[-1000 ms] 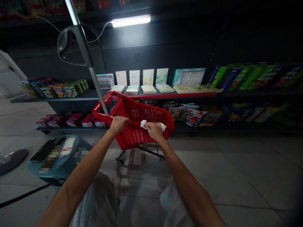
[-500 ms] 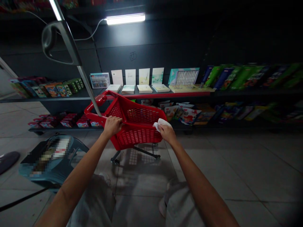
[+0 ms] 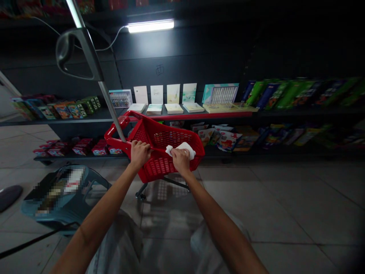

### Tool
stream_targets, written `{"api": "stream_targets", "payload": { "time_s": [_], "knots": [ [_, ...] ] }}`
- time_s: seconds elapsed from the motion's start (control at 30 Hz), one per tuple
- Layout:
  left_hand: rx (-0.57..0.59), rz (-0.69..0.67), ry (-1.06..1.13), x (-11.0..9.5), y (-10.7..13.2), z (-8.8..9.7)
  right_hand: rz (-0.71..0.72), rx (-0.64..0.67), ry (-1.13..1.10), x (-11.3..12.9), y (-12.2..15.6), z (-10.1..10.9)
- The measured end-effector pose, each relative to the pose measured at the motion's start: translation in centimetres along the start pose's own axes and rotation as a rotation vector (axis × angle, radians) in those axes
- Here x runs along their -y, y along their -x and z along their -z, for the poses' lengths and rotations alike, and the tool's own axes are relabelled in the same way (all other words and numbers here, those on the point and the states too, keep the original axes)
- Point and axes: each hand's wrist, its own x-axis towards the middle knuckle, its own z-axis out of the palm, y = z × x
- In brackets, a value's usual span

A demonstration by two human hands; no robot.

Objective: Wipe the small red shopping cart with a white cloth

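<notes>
A small red shopping cart stands in front of me, its handle toward the left. My left hand is closed over the near rim, close to the handle end. Farther right along the same rim, my right hand grips a white cloth pressed against the cart's edge. Part of the cloth spreads over the inside of the rim, and my fingers hide some of it. A metal pole with a dark loop grip rises by the handle.
Behind the cart runs a dark shelf with a red edge, bearing books and green and blue packages. Snack bags and red boxes lie on the lower shelf. A blue-grey plastic stool stands at left. A lit tube hangs above.
My right hand has slid left along the near rim with the white cloth, closer to my left hand. The cart has shifted slightly right, my left hand moving with it.
</notes>
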Motion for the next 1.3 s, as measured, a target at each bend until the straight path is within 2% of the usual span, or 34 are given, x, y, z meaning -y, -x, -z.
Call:
{"api": "stream_targets", "payload": {
  "time_s": [0.17,0.3,0.47,0.63,0.7,0.8,0.9,0.97,1.03,1.13,1.17,1.23,1.3],
  "knots": [
    [-0.031,0.036,-0.006,-1.1,0.0,-0.4,0.004,-0.026,-0.053,3.2,-0.5,-1.5],
    [-0.057,0.003,0.068,-1.7,0.6,-0.8,0.045,0.057,-0.031,3.0,-0.9,-0.8],
    [-0.206,0.043,0.273,-1.6,3.1,-1.4,0.139,0.195,0.013,-0.1,-0.9,1.0],
    [-0.424,0.236,0.316,0.1,4.4,-0.7,0.066,0.210,0.070,-5.2,-0.4,2.7],
    [-0.482,0.290,0.320,0.9,4.8,-0.5,0.006,0.183,0.058,-7.5,-0.1,3.3],
    [-0.561,0.362,0.340,1.6,5.5,-0.8,-0.141,0.069,-0.029,-10.3,0.4,4.2],
    [-0.619,0.431,0.371,1.6,6.1,-1.4,-0.272,-0.001,-0.085,-11.4,0.8,4.8],
    [-0.647,0.511,0.406,1.4,6.3,-1.7,-0.278,0.037,-0.046,-11.0,0.8,5.0],
    [-0.674,0.646,0.504,1.2,6.3,-2.2,-0.216,0.093,0.025,-9.9,0.7,4.9],
    [-0.646,0.872,0.833,0.5,6.1,-3.5,-0.116,0.146,0.095,-7.5,0.3,4.3],
    [-0.577,0.901,0.986,0.2,6.0,-4.0,-0.100,0.152,0.102,-6.5,0.1,4.0],
    [-0.427,0.874,1.242,-0.6,6.1,-5.3,-0.087,0.162,0.110,-4.6,-0.3,3.4],
    [-0.452,0.867,1.266,-1.3,6.4,-6.5,-0.088,0.176,0.117,-2.5,-0.9,2.7]
  ]
}}
